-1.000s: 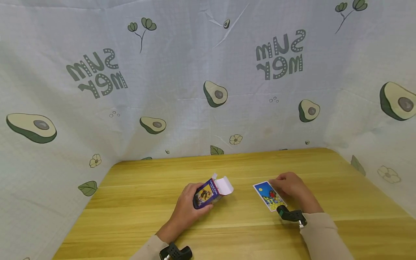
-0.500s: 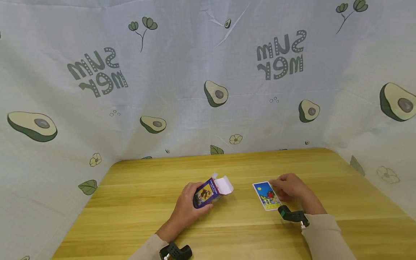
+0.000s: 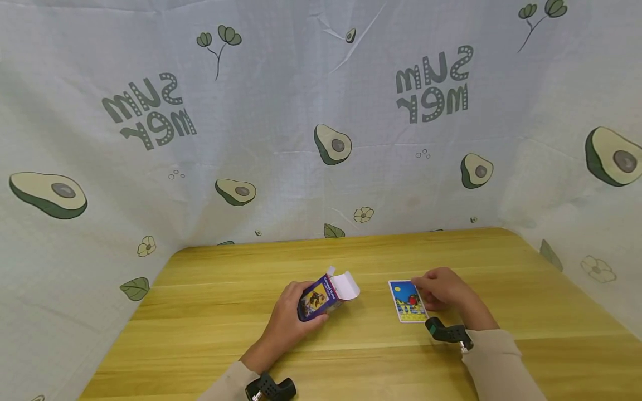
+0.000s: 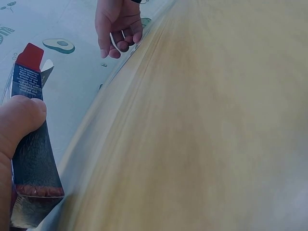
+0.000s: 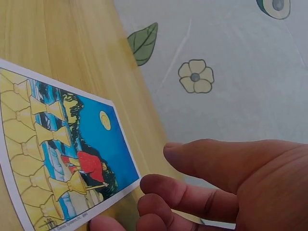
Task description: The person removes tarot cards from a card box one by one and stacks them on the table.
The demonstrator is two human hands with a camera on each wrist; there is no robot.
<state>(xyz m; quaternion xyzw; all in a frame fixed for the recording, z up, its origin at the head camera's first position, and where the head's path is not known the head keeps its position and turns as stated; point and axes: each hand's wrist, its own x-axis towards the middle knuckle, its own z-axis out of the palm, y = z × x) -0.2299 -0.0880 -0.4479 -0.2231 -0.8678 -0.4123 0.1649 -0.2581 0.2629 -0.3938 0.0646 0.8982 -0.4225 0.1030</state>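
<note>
My left hand [image 3: 288, 320] grips a small purple tarot card box [image 3: 321, 299] at the table's middle, fingers and thumb around its sides. The box's end flap [image 3: 346, 287] stands up, white inside; in the left wrist view the box [image 4: 36, 149] shows a dark printed side under my thumb [image 4: 29, 113]. To its right, my right hand [image 3: 443, 287] holds a tarot card [image 3: 408, 303] by its right edge, picture side up. Seen from the right wrist, the card [image 5: 72, 149] carries yellow cups, a red-cloaked figure and a moon, with curled fingertips at its edge.
The wooden table [image 3: 210, 334] reaches back to a white cloth [image 3: 281, 89] printed with avocados, leaves and lettering. This cloth hangs behind the table and along both sides. Dark wrist cameras [image 3: 273, 389] sit at both cuffs.
The tarot card has turned from slanted to nearly upright in the head view, its lower end swinging left. My right fingers have shifted slightly along with it. The left hand and box stay put.
</note>
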